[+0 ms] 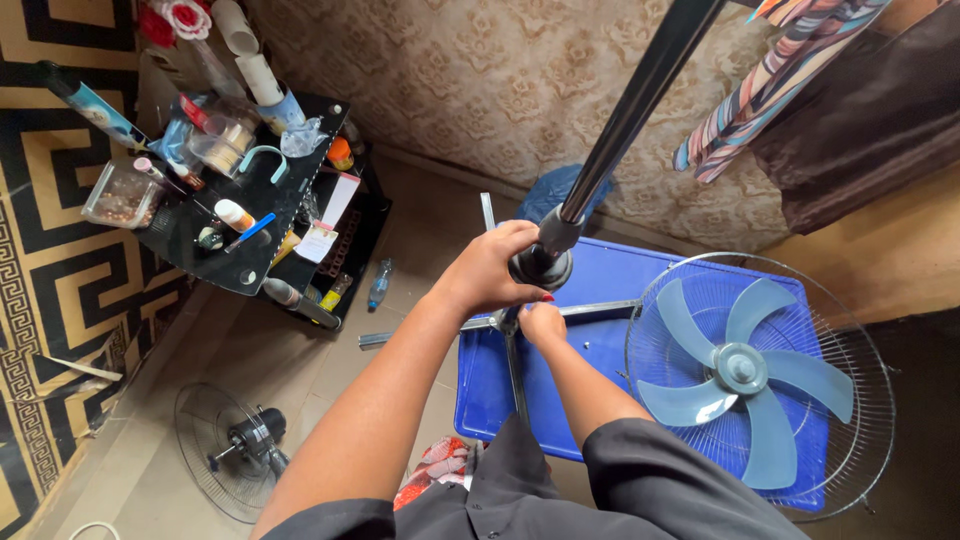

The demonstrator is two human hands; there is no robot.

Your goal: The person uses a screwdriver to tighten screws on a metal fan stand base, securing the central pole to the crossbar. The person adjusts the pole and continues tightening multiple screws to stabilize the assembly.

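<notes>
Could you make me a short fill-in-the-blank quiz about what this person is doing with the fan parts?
1. The left hand grips the black collar at the bottom of the ____ pole.
2. The fan blade lying in the wire guard has ____ vanes.
3. The cross-shaped base rests on a ____ plastic surface.
4. The right hand is ____ the left hand.

Missing words: metal; five; blue; below

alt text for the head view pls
Left hand grips the black collar of a fan pole; right hand is at its cross base on a blue table. A blade lies in a grille alongside.
</notes>
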